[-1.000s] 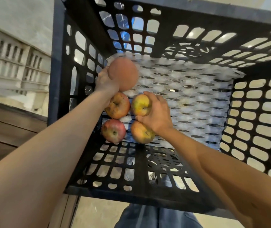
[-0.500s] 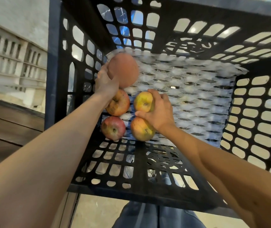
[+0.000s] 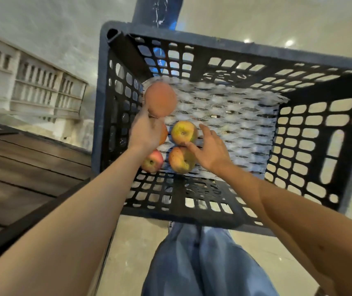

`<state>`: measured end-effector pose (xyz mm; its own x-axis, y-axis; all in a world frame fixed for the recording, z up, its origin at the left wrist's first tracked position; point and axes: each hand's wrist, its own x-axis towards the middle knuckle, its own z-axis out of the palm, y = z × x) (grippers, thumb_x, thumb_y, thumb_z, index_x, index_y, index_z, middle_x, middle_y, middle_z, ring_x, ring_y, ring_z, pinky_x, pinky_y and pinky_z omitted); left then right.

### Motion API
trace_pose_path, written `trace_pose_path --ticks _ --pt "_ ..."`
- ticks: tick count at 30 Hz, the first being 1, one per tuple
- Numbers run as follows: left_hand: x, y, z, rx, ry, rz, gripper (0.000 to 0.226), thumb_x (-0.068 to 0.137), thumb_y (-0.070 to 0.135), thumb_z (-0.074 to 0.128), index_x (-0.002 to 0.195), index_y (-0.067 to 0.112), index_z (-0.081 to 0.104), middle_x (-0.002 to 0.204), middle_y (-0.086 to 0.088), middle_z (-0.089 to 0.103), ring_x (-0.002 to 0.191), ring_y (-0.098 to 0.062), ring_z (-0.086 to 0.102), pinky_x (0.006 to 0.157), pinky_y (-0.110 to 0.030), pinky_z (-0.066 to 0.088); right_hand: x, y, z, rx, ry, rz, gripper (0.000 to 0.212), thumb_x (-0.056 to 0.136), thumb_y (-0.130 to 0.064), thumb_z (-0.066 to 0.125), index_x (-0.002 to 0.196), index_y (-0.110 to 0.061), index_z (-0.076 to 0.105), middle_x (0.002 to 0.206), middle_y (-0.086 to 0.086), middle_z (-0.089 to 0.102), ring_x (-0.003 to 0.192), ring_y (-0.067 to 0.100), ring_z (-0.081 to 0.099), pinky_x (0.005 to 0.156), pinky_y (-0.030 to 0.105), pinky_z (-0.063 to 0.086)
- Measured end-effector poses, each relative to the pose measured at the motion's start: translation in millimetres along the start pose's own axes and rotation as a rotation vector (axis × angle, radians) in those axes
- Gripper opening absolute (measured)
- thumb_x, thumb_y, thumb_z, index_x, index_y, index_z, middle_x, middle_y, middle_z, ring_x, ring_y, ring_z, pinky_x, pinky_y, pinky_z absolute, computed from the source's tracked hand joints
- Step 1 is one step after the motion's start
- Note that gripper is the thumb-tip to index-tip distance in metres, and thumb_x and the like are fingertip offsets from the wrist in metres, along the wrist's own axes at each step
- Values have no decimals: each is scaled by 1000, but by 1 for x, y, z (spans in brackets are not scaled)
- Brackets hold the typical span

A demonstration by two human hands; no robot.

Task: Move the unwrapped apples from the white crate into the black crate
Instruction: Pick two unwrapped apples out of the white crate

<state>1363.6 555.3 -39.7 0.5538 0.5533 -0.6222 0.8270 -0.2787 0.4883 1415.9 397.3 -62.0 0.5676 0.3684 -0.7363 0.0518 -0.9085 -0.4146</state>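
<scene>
Head view: right hand point(image 3: 210, 151) has released the yellow-green apple point(image 3: 184, 132), now open beside it; left hand point(image 3: 146, 133) still grips a russet apple point(image 3: 160, 98) over the black crate point(image 3: 328, 144).

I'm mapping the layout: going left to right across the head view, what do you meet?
White crate → wooden table → left hand holding an apple → yellow-green apple → right hand → black crate's right wall.
</scene>
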Motion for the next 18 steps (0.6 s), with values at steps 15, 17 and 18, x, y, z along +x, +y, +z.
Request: trace_pose_path --ticks 15,17,18 --pt "-278 97 -106 -173 -209 -189 41 95 27 50 133 14 47 127 -9 59 112 -24 56 92 -26 40 -280 -38 -134 62 18 68 46 97 -39 39 132 -11 42 122 16 61 113 34 56 91 41 46" --pt "-311 106 -127 -162 -260 -147 42 93 28 53 132 14 48 125 -12 60 110 -27 59 98 -39 45 -319 -47 -154 47 20 57 45 96 -39 41 131 -11 43 121 16 63 113 33 57 90 42 47" --pt "-325 109 -137 -141 -288 -136 42 92 29 54 131 14 49 125 -12 60 109 -27 59 97 -43 47 -337 -52 -163 36 16 47 44 96 -38 42 131 -11 43 121 15 63 114 33 57 90 43 47"
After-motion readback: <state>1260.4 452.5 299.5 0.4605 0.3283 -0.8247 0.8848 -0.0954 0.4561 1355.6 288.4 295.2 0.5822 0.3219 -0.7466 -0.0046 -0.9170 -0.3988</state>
